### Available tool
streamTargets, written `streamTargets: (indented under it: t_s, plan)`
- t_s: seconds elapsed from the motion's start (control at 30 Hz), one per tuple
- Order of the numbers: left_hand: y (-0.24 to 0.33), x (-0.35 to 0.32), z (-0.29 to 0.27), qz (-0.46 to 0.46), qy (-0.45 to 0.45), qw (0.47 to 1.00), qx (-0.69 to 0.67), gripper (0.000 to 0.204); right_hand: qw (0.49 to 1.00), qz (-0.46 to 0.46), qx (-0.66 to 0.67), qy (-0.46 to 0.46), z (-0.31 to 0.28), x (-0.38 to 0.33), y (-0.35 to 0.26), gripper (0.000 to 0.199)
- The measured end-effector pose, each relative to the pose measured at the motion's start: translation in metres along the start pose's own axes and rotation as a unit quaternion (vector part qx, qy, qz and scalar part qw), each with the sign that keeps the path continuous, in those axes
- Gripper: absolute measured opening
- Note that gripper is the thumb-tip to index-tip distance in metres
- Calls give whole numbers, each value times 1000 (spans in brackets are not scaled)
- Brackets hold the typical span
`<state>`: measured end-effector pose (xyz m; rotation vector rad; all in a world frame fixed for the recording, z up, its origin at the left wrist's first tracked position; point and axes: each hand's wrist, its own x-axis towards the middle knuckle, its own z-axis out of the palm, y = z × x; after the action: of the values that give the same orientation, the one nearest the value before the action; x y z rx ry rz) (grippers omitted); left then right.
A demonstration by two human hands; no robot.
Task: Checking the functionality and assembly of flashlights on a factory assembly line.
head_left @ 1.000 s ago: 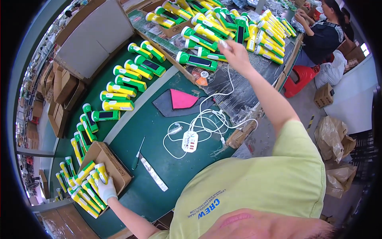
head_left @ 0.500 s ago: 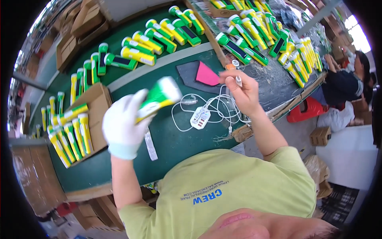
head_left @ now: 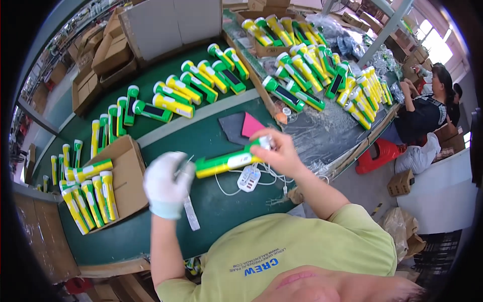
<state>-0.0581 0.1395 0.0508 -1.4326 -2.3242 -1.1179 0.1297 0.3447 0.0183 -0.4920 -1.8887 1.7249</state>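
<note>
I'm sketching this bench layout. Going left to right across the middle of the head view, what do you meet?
Cardboard box of flashlights → gloved left hand → yellow-green flashlight → bare right hand → red stool → seated person.

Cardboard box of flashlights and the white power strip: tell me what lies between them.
In the head view, between cardboard box and power strip: the gloved left hand, a flat metal strip, green table.
</note>
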Motion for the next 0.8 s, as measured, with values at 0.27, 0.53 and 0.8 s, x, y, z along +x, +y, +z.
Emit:
streamTargets:
  t_s: [0.27, 0.53, 0.8]
  plan:
    - [18, -35, 79, -255, -204, 847, -420, 44, 999, 13, -24, -45, 12, -9, 4, 32]
    - [3, -32, 88, -422, -115, 620, -651, 46, 963, -118, -221, -101, 30, -22, -8, 17]
    - [10, -60, 104, -452, -48, 624, -635, 40, 774, -383, -465, -195, 49, -9, -10, 27]
